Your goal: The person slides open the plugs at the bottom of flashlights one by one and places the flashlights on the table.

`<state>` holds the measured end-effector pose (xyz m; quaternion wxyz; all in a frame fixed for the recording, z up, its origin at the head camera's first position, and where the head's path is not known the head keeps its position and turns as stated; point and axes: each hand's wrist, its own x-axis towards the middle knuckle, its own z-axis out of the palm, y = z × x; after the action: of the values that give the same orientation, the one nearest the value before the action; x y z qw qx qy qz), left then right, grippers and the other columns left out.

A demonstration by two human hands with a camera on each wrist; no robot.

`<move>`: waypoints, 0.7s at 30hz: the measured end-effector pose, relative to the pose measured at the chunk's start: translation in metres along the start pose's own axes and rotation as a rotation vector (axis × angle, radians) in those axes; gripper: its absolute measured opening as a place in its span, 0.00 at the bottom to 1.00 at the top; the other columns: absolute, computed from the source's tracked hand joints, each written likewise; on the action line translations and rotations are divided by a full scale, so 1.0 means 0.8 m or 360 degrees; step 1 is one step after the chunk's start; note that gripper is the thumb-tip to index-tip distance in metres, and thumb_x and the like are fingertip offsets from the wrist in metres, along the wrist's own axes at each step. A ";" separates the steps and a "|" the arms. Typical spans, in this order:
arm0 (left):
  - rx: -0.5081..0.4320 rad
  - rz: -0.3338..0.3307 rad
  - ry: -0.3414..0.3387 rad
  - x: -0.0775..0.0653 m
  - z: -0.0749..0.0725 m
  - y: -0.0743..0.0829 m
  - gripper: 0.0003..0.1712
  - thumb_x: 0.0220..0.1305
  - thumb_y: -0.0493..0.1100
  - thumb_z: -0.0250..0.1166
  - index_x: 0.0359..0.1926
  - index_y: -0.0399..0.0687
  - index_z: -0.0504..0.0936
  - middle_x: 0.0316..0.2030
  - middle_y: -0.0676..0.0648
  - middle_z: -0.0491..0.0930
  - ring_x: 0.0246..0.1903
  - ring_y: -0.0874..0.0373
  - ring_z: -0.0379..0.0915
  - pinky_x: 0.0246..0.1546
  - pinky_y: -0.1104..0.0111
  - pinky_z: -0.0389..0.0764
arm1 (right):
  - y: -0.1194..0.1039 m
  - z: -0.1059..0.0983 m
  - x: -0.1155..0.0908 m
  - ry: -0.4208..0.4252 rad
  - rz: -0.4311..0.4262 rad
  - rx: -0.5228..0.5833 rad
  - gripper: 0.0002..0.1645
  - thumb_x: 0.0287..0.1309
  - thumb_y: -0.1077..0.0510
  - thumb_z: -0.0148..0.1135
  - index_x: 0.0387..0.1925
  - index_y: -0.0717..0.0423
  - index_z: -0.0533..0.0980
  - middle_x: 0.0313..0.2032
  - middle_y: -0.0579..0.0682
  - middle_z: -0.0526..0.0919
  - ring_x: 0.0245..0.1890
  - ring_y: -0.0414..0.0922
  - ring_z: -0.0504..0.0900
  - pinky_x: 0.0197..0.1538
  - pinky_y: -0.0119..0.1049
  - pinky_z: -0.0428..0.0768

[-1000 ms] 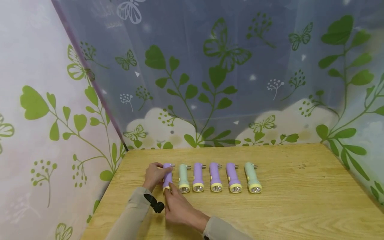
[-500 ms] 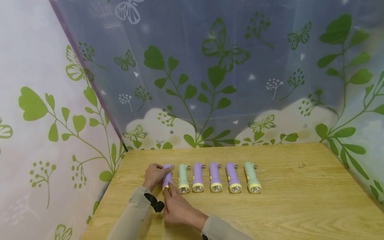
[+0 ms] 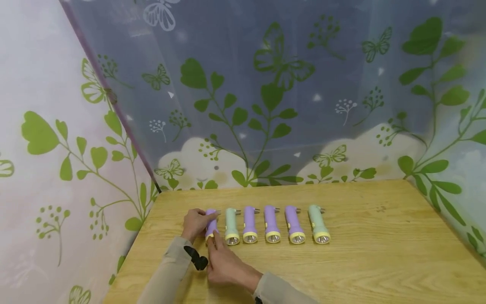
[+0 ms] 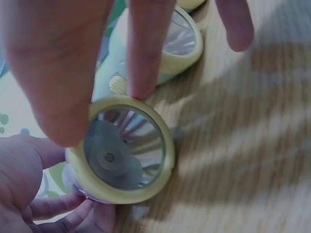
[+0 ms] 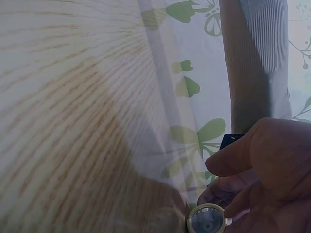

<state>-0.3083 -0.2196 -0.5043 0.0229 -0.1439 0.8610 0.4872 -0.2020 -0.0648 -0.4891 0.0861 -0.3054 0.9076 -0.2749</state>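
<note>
A purple flashlight (image 3: 211,221) with a yellow head and metal plug prongs lies at the left end of a row on the table. My left hand (image 3: 195,223) grips its body from the left, thumb across the top near the prongs. In the left wrist view the left hand's fingers (image 4: 63,211) curl against the body. My right hand (image 3: 228,264) reaches in from the front and pinches the yellow head (image 4: 170,145), a fingertip on the rim and another digit beside it. Part of the purple body is hidden by the hands. Right beside it lies a mint flashlight (image 3: 230,223).
Further right in the row lie three purple flashlights (image 3: 249,221) and another mint flashlight (image 3: 317,221), lenses facing me, prongs pointing right. The wooden table (image 3: 360,270) meets a patterned cloth wall (image 3: 273,169) at the back and a white one (image 3: 76,211) on the left.
Both hands stay on the purple flashlight with hardly any movement. The head view shifts very slightly; the other flashlights keep their places.
</note>
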 end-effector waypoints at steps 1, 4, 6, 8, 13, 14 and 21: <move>0.0000 0.0002 -0.0001 0.001 0.001 0.000 0.34 0.62 0.56 0.73 0.55 0.32 0.78 0.47 0.30 0.82 0.32 0.50 0.85 0.26 0.63 0.87 | 0.000 0.000 0.000 -0.0003 0.0002 0.0006 0.47 0.57 0.62 0.59 0.76 0.70 0.55 0.78 0.70 0.49 0.77 0.64 0.58 0.74 0.47 0.71; 0.0006 0.0001 -0.0001 0.001 0.003 0.000 0.33 0.62 0.56 0.72 0.54 0.33 0.78 0.44 0.32 0.83 0.31 0.52 0.84 0.25 0.64 0.86 | 0.001 0.001 0.000 -0.0015 0.0006 0.0031 0.47 0.56 0.63 0.59 0.76 0.70 0.54 0.78 0.70 0.48 0.78 0.63 0.56 0.73 0.47 0.71; 0.0007 0.0002 -0.0008 0.001 0.004 0.000 0.32 0.63 0.56 0.72 0.54 0.33 0.77 0.44 0.32 0.82 0.31 0.52 0.84 0.24 0.64 0.85 | 0.001 0.001 -0.001 -0.0015 0.0005 0.0040 0.48 0.56 0.63 0.59 0.76 0.70 0.53 0.78 0.70 0.47 0.78 0.62 0.55 0.73 0.46 0.72; -0.0003 0.0001 -0.0023 0.000 0.004 -0.001 0.33 0.63 0.56 0.71 0.54 0.33 0.76 0.44 0.32 0.82 0.31 0.52 0.84 0.25 0.64 0.85 | 0.002 0.001 -0.002 -0.0016 0.0005 0.0049 0.48 0.56 0.63 0.58 0.76 0.70 0.52 0.78 0.70 0.47 0.79 0.62 0.54 0.73 0.46 0.71; -0.0010 -0.0016 -0.0053 0.002 0.004 -0.003 0.32 0.65 0.56 0.70 0.55 0.35 0.74 0.44 0.32 0.80 0.32 0.52 0.82 0.25 0.65 0.83 | 0.002 0.005 -0.003 0.0001 -0.0009 0.0046 0.51 0.53 0.64 0.59 0.77 0.71 0.51 0.79 0.71 0.46 0.79 0.59 0.55 0.72 0.40 0.73; -0.0003 -0.0020 -0.0054 0.003 0.004 -0.003 0.32 0.65 0.56 0.70 0.55 0.35 0.73 0.44 0.32 0.80 0.32 0.52 0.81 0.25 0.66 0.82 | 0.002 0.006 -0.003 0.0008 -0.0013 0.0044 0.52 0.52 0.64 0.59 0.77 0.71 0.51 0.78 0.71 0.45 0.78 0.59 0.57 0.69 0.38 0.75; -0.0005 -0.0036 -0.0087 0.006 0.003 -0.003 0.31 0.65 0.57 0.69 0.53 0.36 0.72 0.43 0.33 0.78 0.29 0.54 0.78 0.24 0.68 0.78 | 0.006 0.013 -0.003 0.0038 -0.0004 0.0060 0.55 0.50 0.64 0.61 0.78 0.69 0.48 0.79 0.69 0.43 0.62 0.53 0.77 0.46 0.28 0.81</move>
<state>-0.3121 -0.2196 -0.5087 0.0517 -0.1405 0.8576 0.4920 -0.1992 -0.0648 -0.5008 0.0807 -0.3016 0.9028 -0.2958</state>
